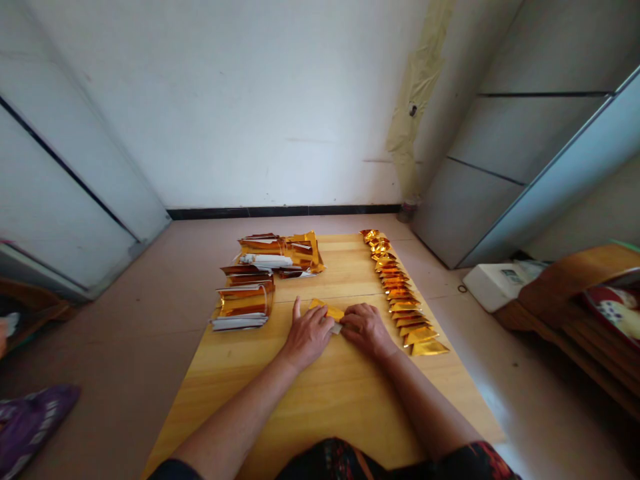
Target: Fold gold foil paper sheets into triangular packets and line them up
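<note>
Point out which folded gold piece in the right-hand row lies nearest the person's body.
The folded gold piece at the near end of the row; all the others lie beyond it, toward the wall.

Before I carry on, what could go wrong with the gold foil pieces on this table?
The right hand and its wrist lie close to the near end of the row of folded gold foil pieces; an outward sweep might scatter some. That row runs along the right side of the wooden table, so knocked pieces could drop off. The gold foil piece lies under the fingers of both hands; uneven pressure may crease it crookedly.
</note>
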Tool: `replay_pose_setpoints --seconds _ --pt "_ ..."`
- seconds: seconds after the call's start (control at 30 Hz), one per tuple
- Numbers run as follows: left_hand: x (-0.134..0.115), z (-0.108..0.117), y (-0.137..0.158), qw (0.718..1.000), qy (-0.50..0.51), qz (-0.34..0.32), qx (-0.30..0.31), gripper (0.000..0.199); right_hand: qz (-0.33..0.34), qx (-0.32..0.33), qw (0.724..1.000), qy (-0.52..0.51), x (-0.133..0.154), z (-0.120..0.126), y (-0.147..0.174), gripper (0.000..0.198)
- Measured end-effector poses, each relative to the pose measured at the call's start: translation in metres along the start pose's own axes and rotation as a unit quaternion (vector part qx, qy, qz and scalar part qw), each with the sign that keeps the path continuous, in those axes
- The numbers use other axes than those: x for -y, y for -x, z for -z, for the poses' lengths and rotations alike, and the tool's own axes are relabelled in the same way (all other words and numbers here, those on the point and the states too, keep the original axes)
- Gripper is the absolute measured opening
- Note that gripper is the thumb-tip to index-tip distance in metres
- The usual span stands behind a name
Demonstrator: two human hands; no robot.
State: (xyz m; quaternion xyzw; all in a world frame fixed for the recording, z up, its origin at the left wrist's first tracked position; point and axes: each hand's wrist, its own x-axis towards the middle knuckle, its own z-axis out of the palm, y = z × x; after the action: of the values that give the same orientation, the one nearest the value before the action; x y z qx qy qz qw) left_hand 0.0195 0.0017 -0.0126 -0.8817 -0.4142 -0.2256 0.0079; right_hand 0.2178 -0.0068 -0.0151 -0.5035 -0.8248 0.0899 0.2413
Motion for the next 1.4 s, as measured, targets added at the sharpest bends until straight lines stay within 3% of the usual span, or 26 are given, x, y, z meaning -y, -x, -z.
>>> replay_pose_setpoints --seconds 0.37,0.67,0.93,1.4 --pt "-0.001 -0.003 0.004 1.0 0.013 0.018 0.003 0.005 0.005 0.009 1.0 0.012 0.01 -0.001 0.0 0.01" --pt "-0.005 -0.007 0.004 0.992 0.069 0.104 0.021 0.01 -0.082 0.019 0.996 0.018 0.017 -0.002 -0.008 0.013" --pt "-0.005 -0.009 0.003 0.987 0.074 0.137 0.037 0.014 -0.117 0.038 0.991 0.045 0.02 -0.004 -0.014 0.011" --pt "-0.004 -0.006 0.002 0.989 0.073 0.124 0.026 0.011 -0.151 0.026 0.983 0.101 0.028 -0.011 -0.017 0.012"
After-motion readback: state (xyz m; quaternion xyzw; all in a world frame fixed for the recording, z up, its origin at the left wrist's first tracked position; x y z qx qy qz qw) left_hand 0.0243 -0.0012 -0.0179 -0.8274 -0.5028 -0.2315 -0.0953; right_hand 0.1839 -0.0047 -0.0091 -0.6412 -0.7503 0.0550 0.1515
